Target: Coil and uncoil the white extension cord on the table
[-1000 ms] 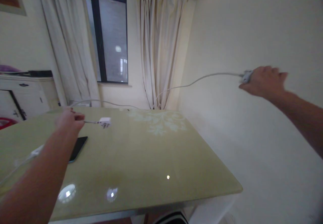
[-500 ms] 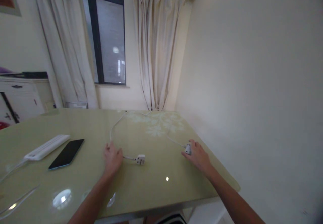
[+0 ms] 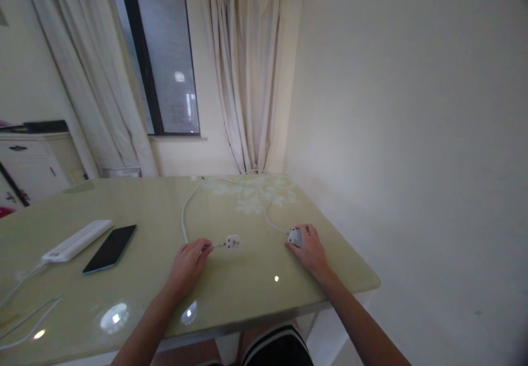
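Observation:
My left hand is closed on a white cable, its fingers pinched just behind a white plug. This plug sticks out to the right of the fingers and seems slightly raised above the tabletop. Its face has dark marks too small to make out. Over on the right, my right hand grips a small white block with dark spots, which looks like another plug or socket end. A thin white cord leads from the block toward the back of the table. The palm hides part of the block.
A black phone lies left of my left hand, beside a long white power strip. A loose white cable curls at the near left. The glossy table meets a wall on the right; curtains hang behind.
The plug at my left hand has turned and come up a little. My right hand has shifted left with the white block. The camera view has tilted slightly.

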{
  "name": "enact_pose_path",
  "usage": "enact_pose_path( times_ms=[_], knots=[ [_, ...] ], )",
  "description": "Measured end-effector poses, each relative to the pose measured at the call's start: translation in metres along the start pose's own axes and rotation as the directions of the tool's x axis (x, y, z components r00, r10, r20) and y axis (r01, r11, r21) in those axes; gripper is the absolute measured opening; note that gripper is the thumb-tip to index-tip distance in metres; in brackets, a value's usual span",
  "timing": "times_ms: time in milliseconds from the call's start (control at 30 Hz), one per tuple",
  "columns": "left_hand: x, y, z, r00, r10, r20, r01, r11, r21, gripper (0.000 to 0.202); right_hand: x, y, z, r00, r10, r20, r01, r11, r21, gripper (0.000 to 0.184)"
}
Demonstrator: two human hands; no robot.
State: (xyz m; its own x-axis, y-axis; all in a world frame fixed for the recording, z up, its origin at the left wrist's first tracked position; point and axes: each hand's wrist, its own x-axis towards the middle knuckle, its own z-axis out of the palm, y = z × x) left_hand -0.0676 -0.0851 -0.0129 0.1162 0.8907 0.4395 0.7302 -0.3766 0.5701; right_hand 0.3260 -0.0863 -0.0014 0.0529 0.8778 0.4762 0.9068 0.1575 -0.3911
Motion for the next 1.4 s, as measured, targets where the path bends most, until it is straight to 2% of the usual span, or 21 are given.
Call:
enact_pose_path(
  times_ms=[67,133,233,300,367,433,500,533,567,633,700,767,867,933,1033,1133,1200,1300,1400],
  knots=[
    [0.016,0.016,0.003,0.987,-0.076,-0.142,0.057,0.99,-0.128,0.03,0.011,-0.011,0.005,0.999,-0.034,-0.013,0.035,0.995,0.091,0.049],
    [0.039,0.036,0.009,0.941,-0.171,-0.293,0.088,0.957,-0.278,0.032,0.027,-0.033,0.013,0.998,-0.043,-0.056,0.054,0.975,0.217,0.055],
    [0.071,0.059,0.028,0.85,-0.248,-0.465,0.033,0.906,-0.422,0.032,0.051,-0.078,0.032,0.986,-0.032,-0.161,0.098,0.904,0.417,0.062],
    [0.081,0.064,0.044,0.829,-0.232,-0.509,-0.006,0.906,-0.422,0.034,0.058,-0.104,0.049,0.97,-0.023,-0.24,0.148,0.843,0.516,0.067],
    [0.079,0.059,0.058,0.875,-0.165,-0.455,-0.013,0.932,-0.362,0.038,0.055,-0.119,0.065,0.956,-0.018,-0.294,0.192,0.797,0.572,0.067],
    [0.07,0.051,0.067,0.937,-0.141,-0.32,0.056,0.964,-0.26,0.04,0.044,-0.122,0.076,0.948,-0.058,-0.314,0.243,0.767,0.593,0.066],
    [0.06,0.044,0.07,0.967,-0.17,-0.191,0.144,0.979,-0.142,0.039,0.032,-0.118,0.079,0.932,-0.162,-0.324,0.332,0.739,0.585,0.064],
    [0.056,0.041,0.07,0.976,-0.164,-0.143,0.151,0.983,-0.101,0.039,0.027,-0.116,0.078,0.916,-0.231,-0.329,0.388,0.72,0.576,0.063],
    [0.054,0.04,0.07,0.988,-0.122,-0.098,0.114,0.99,-0.082,0.037,0.023,-0.114,0.076,0.894,-0.305,-0.328,0.445,0.694,0.566,0.062],
    [0.053,0.037,0.069,0.998,0.064,-0.004,-0.064,0.991,-0.116,0.037,0.018,-0.113,0.071,0.841,-0.441,-0.313,0.539,0.632,0.556,0.058],
    [0.054,0.035,0.07,0.969,0.237,0.071,-0.222,0.959,-0.176,0.04,0.018,-0.115,0.07,0.802,-0.519,-0.295,0.585,0.588,0.558,0.055],
    [0.055,0.033,0.07,0.944,0.307,0.119,-0.282,0.94,-0.193,0.038,0.019,-0.116,0.072,0.809,-0.509,-0.295,0.578,0.597,0.556,0.055],
    [0.053,0.035,0.07,0.942,0.31,0.129,-0.292,0.946,-0.139,0.032,0.02,-0.116,0.079,0.868,-0.339,-0.363,0.495,0.65,0.577,0.058],
    [0.051,0.039,0.069,0.942,0.312,0.127,-0.302,0.949,-0.089,0.029,0.02,-0.115,0.083,0.887,-0.193,-0.421,0.436,0.653,0.619,0.059],
    [0.05,0.045,0.068,0.943,0.298,0.15,-0.293,0.955,-0.053,0.025,0.022,-0.116,0.085,0.915,-0.094,-0.392,0.362,0.619,0.697,0.061],
    [0.052,0.048,0.07,0.965,0.246,0.088,-0.242,0.969,-0.051,0.031,0.025,-0.122,0.084,0.941,-0.124,-0.315,0.324,0.597,0.734,0.072],
    [0.054,0.048,0.071,0.978,0.206,0.008,-0.206,0.978,-0.034,0.035,0.027,-0.125,0.083,0.949,-0.165,-0.269,0.312,0.622,0.719,0.077],
    [0.054,0.047,0.073,0.983,0.171,-0.072,-0.17,0.985,0.01,0.037,0.027,-0.125,0.083,0.954,-0.249,-0.169,0.297,0.692,0.658,0.069],
    [0.055,0.047,0.072,0.991,0.113,-0.073,-0.113,0.994,0.007,0.037,0.027,-0.123,0.081,0.945,-0.321,-0.055,0.295,0.772,0.562,0.055]
  ],
)
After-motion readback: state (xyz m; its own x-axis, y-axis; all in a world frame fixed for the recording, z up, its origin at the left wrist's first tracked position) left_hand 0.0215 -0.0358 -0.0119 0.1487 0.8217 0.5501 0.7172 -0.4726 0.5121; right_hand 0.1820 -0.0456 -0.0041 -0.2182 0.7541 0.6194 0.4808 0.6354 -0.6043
